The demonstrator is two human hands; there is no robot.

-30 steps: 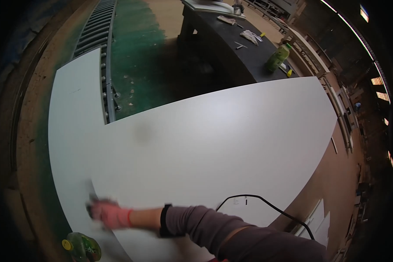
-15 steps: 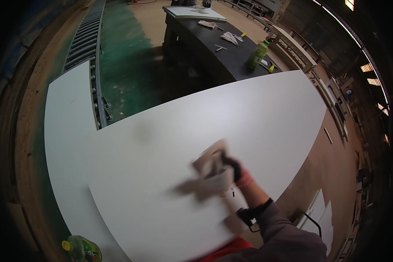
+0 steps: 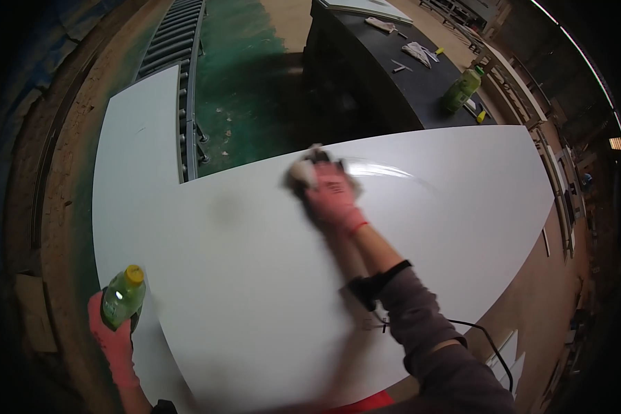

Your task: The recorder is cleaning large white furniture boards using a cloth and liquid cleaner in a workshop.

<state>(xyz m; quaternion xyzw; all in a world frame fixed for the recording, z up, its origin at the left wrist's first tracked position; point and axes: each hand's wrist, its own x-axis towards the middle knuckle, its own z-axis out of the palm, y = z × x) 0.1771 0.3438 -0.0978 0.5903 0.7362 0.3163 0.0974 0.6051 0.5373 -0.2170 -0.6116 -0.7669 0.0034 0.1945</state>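
A large white panel [image 3: 255, 290] lies flat before me. My right hand [image 3: 332, 194], in a pink and black glove, presses a pale cloth [image 3: 303, 172] on the panel near its far edge. The cloth is blurred by motion and partly covered by the hand. A shiny wet streak [image 3: 386, 169] curves to the right of the cloth. At the lower left my left hand [image 3: 110, 338], gloved alike, is wrapped round a green see-through bottle [image 3: 123, 298] with a yellow cap. The bottle is held tilted above a second white panel [image 3: 127, 179].
The second panel rests on a roller conveyor [image 3: 174, 41] at the left. Beyond the far edge stands a dark table [image 3: 393, 79] with rags, small tools and another green bottle [image 3: 464, 90]. Boards [image 3: 510, 355] lean at the lower right, near a black cable [image 3: 491, 338].
My right hand has moved the cloth forward and left to the far part of the panel. The left hand has come into view with the bottle raised. A wet streak now shows.
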